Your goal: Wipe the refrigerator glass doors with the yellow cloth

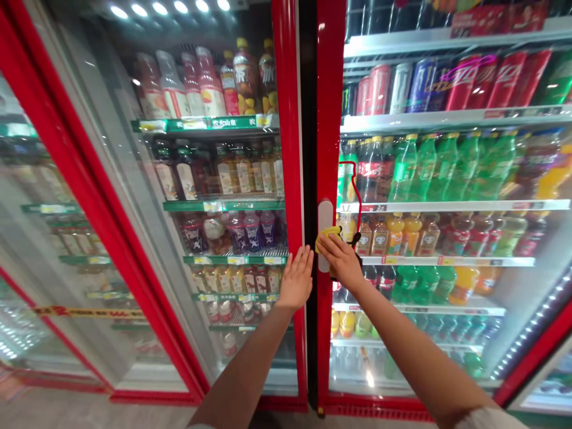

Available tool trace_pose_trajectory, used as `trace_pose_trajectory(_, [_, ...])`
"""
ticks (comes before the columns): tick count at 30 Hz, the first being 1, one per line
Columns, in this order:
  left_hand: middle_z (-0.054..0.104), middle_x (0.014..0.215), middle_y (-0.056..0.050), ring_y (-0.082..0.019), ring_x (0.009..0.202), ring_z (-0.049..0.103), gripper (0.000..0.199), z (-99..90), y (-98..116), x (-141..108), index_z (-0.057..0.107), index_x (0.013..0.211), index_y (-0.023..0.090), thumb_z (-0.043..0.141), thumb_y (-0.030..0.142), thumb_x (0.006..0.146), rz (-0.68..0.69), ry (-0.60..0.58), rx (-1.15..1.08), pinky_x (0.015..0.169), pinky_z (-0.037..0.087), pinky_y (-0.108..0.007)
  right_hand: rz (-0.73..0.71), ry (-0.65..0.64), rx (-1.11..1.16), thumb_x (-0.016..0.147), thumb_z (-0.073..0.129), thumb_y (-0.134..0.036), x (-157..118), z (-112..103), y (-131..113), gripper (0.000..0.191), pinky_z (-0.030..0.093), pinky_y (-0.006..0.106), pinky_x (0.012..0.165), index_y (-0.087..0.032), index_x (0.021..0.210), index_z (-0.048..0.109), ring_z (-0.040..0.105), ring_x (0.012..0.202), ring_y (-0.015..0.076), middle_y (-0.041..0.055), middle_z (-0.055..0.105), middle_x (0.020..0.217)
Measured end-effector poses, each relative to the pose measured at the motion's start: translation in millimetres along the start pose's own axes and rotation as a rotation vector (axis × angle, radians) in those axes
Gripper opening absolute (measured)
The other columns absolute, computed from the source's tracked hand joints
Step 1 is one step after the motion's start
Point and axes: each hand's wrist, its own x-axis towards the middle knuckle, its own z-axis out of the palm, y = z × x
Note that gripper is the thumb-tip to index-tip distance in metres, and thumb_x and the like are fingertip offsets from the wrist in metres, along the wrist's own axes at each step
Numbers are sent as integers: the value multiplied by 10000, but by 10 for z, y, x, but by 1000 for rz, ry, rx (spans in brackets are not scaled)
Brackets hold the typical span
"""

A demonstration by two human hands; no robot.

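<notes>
My left hand (297,277) lies flat, fingers stretched upward, against the red door frame (290,149) of the left drinks fridge. My right hand (340,259) presses a yellow cloth (328,237) onto the pale handle plate (326,214) of the right fridge door. Part of the cloth is hidden under the fingers. Something dark shows beside and below this hand, too covered to make out. A narrow dark gap separates the two red frames.
Behind the right glass door, shelves (456,207) hold green bottles (404,170) and cans. The left fridge has green-edged shelves (223,206) with bottles. More red-framed fridge doors stand at the far left, above a grey floor (147,416).
</notes>
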Motion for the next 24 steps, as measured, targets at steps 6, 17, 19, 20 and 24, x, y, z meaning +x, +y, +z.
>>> trace_pose_trajectory(6, [248,1703,-103,-269,1596,160,747,23,-332,-168,279,1617,115,478,168,899,13,4,63,1295,220,-502,-73,-39,52,1013,487,-151,-354,80,-53,520,507,451,1115,-323,1503,523,564,1372,243,30,631,1464])
trace_pose_trajectory(17, [730,1248,-134,-246,1453,481,314,64,-381,353,735,1170,129,516,128,945,324,-67,182,1302,265,-474,-48,49,-51,1050,459,-197,331,-204,181,432,452,433,1139,-295,1449,590,497,1420,240,30,587,1512])
trace_pose_trajectory(19, [739,1194,-132,-261,1420,516,292,94,-350,370,748,1133,119,526,133,943,321,-72,196,1302,270,-482,-64,34,-52,1051,452,-192,256,-176,169,437,449,429,1132,-303,1452,585,499,1419,238,26,586,1513])
trace_pose_trajectory(20, [738,1184,-133,-264,1410,525,293,109,-338,373,749,1130,115,524,130,943,317,-75,203,1303,269,-486,-75,23,-53,1051,454,-190,222,-164,167,436,448,428,1127,-305,1450,587,502,1416,238,25,588,1511])
trace_pose_trajectory(24, [739,1155,-103,-229,1345,577,323,174,-299,416,753,1126,139,486,106,948,298,-92,217,1314,249,-456,-126,0,-76,1046,466,-183,243,-168,178,419,445,425,1110,-292,1424,608,515,1396,244,24,595,1505])
